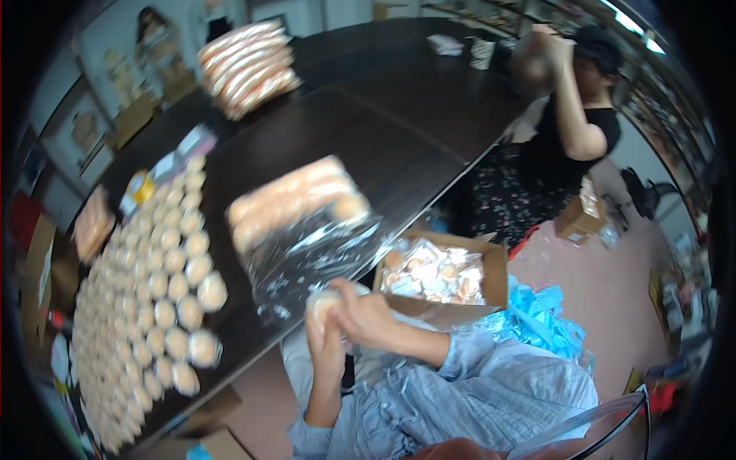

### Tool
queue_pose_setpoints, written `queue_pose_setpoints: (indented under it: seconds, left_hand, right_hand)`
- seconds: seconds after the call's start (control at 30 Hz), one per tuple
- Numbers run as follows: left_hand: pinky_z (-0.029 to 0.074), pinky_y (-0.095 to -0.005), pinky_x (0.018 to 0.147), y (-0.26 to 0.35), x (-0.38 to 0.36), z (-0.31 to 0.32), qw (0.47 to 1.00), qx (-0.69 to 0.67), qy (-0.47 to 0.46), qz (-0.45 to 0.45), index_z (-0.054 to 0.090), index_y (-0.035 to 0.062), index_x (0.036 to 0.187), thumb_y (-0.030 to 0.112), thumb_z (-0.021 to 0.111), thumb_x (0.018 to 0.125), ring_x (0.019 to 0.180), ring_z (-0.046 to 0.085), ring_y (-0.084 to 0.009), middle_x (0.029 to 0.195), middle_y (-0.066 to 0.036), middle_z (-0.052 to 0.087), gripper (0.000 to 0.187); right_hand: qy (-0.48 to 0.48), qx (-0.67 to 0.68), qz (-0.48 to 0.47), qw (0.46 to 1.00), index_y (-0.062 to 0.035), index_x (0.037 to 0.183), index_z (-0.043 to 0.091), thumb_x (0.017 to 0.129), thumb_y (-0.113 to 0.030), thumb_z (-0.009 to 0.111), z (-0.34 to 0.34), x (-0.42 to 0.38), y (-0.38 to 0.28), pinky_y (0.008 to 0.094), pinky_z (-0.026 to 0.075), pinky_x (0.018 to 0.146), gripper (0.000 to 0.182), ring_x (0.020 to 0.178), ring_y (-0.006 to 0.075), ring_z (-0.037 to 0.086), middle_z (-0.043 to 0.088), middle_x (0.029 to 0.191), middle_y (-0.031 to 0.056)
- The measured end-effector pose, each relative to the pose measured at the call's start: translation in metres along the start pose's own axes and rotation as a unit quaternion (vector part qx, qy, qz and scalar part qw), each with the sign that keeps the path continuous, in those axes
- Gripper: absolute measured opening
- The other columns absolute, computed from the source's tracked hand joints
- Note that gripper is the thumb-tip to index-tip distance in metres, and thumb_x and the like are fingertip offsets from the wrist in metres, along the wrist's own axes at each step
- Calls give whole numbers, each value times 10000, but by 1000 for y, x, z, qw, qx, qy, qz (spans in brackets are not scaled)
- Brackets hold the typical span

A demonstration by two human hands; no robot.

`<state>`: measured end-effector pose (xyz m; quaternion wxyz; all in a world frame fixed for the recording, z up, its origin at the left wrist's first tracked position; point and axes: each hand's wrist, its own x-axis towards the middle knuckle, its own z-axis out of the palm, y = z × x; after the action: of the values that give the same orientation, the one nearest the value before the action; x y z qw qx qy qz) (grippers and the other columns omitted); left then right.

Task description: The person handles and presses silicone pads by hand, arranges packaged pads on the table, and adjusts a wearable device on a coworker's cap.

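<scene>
My left hand (326, 349) is wrapped round a round beige piece (323, 308) that looks covered in shiny clear film. Pressing against it from the right, the fingers of my right hand (363, 313) are closed on its edge. Just beyond my hands lies a clear plastic bag (307, 257) on the dark table, with rows of similar beige pieces (295, 195) inside its far part. Below the table edge, to the right of my hands, stands an open cardboard box (494, 276) holding shiny wrapped pieces (433, 268).
Many beige round pieces (165, 284) cover the table's left side, near a tape roll (140, 186). A stack of filled clear packs (249, 67) stands farther back. A co-worker (575, 130) sits at right with raised hands. Blue plastic bags (540, 318) lie beside the box.
</scene>
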<state>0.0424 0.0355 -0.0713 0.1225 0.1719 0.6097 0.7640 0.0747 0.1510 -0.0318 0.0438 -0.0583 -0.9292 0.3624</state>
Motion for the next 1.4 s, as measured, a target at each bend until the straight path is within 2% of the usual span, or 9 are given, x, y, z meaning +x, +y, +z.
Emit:
queue_pose_setpoints:
  seconds: [0.07, 0.13, 0.3, 0.47, 0.63, 0.9, 1.13, 1.3, 1.4]
  left_hand:
    - [454, -197, 513, 13, 0, 6, 987, -131, 17, -91, 453, 34, 1140, 113, 503, 900, 691, 536, -133, 937, -112, 557, 258]
    - [385, -163, 385, 19, 9, -1, 984, -121, 112, -67, 463, 44, 1081, 87, 547, 871, 599, 515, -114, 902, -115, 562, 230]
    - [407, -175, 403, 26, 13, -5, 990, -117, 3, -75, 455, 42, 1073, 76, 574, 846, 614, 526, -125, 907, -115, 562, 259]
    - [438, -214, 431, 19, 13, -2, 988, -100, -37, -113, 436, 35, 1123, 37, 558, 833, 639, 537, -145, 917, -119, 561, 315]
    - [475, -260, 487, 18, 14, 2, 980, -145, -16, -137, 429, 27, 1158, 20, 518, 833, 695, 547, -164, 944, -122, 562, 337]
    - [486, -250, 626, 20, 13, 5, 963, -220, -13, -158, 421, 16, 1193, 29, 463, 843, 784, 545, -159, 986, -115, 560, 353]
    - [444, -218, 776, 18, 8, 4, 979, -157, -33, -123, 439, -5, 1156, -4, 523, 851, 866, 547, -126, 1037, -105, 567, 316]
    - [449, -214, 772, 20, 5, 14, 976, -180, -14, -124, 435, -10, 1150, -14, 518, 853, 868, 551, -124, 1041, -107, 567, 308]
    - [450, -211, 768, 20, 6, 13, 978, -175, -3, -115, 433, -10, 1151, -14, 515, 856, 864, 552, -123, 1039, -108, 567, 306]
  right_hand:
    - [32, -94, -7, 995, -11, 1195, 401, 934, -339, 378, -4, 16, 9, 359, 490, 583, 420, 617, 343, 600, 609, 767, 180]
    - [39, 70, -118, 990, -22, 1154, 449, 932, -342, 382, -25, 41, 19, 390, 490, 669, 395, 719, 344, 609, 622, 826, 153]
    - [304, -158, -265, 901, -8, 964, 564, 849, -171, 453, -18, 155, 104, 392, 451, 772, 228, 838, 309, 570, 607, 903, 157]
    - [207, -480, -139, 841, -18, 925, 591, 812, -136, 471, -25, 164, 107, 364, 455, 746, 203, 817, 288, 570, 609, 904, 165]
    - [207, -426, -284, 834, -21, 860, 600, 785, -124, 493, -35, 168, 132, 356, 479, 691, 166, 765, 279, 580, 597, 857, 178]
    - [103, -418, -199, 880, -49, 736, 606, 742, -107, 531, -48, 172, 117, 363, 479, 546, 95, 556, 260, 560, 606, 720, 127]
    - [270, -418, -341, 798, -54, 867, 575, 758, -157, 523, -64, 159, 107, 304, 460, 746, 159, 858, 229, 551, 582, 882, 113]
    - [144, -370, -202, 895, -26, 898, 545, 800, -151, 493, -57, 153, 110, 323, 455, 739, 167, 805, 259, 543, 558, 857, 126]
    - [194, -344, -237, 888, -23, 914, 537, 807, -155, 488, -55, 161, 127, 335, 454, 738, 177, 792, 268, 542, 553, 852, 133]
